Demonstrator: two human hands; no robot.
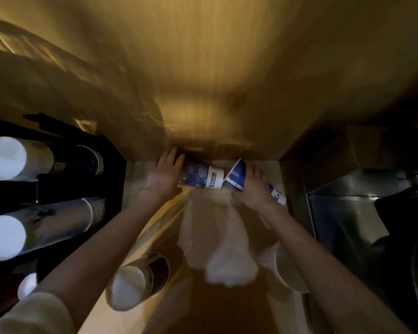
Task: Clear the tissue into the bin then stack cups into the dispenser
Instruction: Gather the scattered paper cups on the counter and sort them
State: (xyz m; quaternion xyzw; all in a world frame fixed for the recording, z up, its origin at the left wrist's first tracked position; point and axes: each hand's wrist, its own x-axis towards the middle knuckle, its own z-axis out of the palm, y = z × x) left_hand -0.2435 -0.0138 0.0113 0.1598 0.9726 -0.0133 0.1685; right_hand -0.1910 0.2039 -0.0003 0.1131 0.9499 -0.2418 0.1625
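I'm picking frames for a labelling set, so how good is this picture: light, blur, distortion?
Head view: dim and warm-toned, brightest on the wooden panel; strong wide-angle bending at the edges; the white cup ends in the dispenser glare out, and the near cup and the white tissue are soft; sharpest on the blue cups under the left hand and the right hand.

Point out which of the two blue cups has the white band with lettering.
The blue cup under the left hand: white lettered band at its right end. The right hand's cup shows none.
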